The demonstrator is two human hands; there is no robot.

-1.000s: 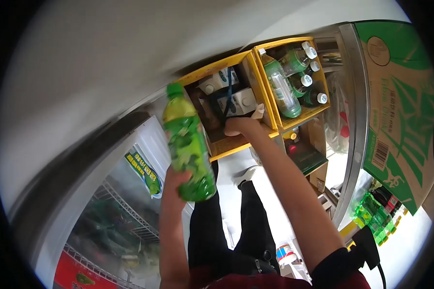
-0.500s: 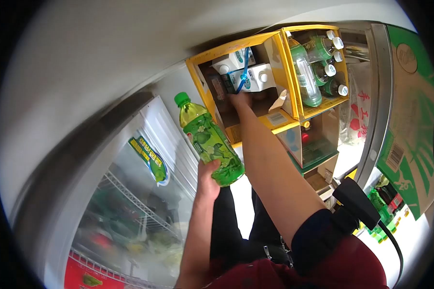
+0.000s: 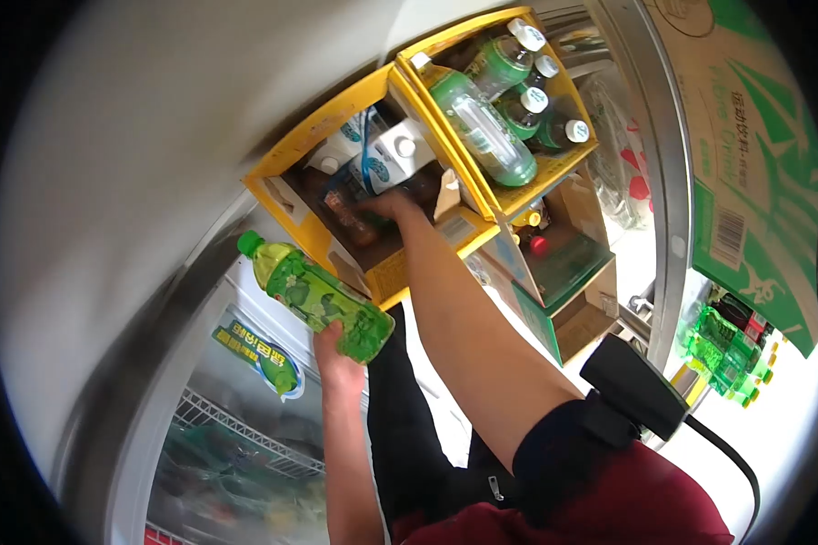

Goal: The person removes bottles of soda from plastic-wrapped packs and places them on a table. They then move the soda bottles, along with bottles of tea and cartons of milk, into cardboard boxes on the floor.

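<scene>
My left hand (image 3: 338, 361) is wrapped round the lower end of a green tea bottle (image 3: 323, 300) with a green cap. The bottle is tilted, its cap pointing up and left. My right hand (image 3: 389, 207) reaches into a yellow-edged cardboard box (image 3: 295, 136), fingers stretched toward a dark bottle (image 3: 353, 222) lying in shadow there. Beside that hand, two white cartons (image 3: 404, 150) are bound with a blue strap (image 3: 366, 159). Part of the right hand's fingers is lost in the box's shadow.
An adjoining yellow box (image 3: 554, 168) holds several white-capped green bottles (image 3: 493, 136). Below it sits an open carton (image 3: 573, 218) with red- and yellow-capped bottles. A glass-fronted fridge (image 3: 236, 436) stands at left. A large green-and-brown carton (image 3: 745, 182) and green bottles (image 3: 723, 350) are at right.
The view has shifted, so the boxes appear lower and further left. My right hand has moved within the box from below the cartons toward the dark bottle. The left hand keeps the tea bottle.
</scene>
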